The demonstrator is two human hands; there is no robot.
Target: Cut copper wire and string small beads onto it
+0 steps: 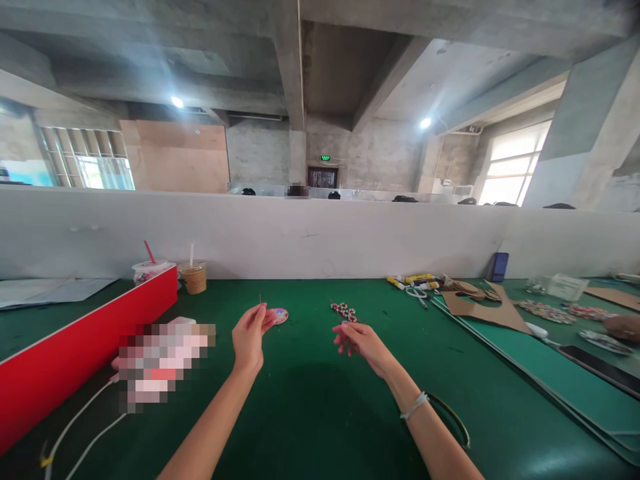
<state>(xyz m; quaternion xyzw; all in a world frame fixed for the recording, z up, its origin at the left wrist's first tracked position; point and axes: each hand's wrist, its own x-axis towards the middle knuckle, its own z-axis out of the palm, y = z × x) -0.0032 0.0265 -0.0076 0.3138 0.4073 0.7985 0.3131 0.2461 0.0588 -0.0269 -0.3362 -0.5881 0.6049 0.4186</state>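
Note:
My left hand [250, 333] is closed in a pinch around a small, flat, rounded disc [281, 316] with a pink and bluish pattern; its rim sticks out to the right of the fingers. A thin brown tip rises above these fingers, its kind unclear. My right hand [357, 340] pinches thumb and forefinger at the lower end of a small sprig of dark and pale beads [345, 310], while the other fingers curl loosely below. The sprig's stem is mostly hidden by the fingertips. Both hands are over the green tabletop [310, 413], apart from each other.
A red panel [100, 347], a pixelated pink object [165, 360] with white cables and two drink cups, one brown [194, 277], stand left. Yellow tubes [419, 278], scissors [417, 293], cut cardboard [480, 310] and a dark phone [603, 367] lie right. A white partition [310, 233] runs behind.

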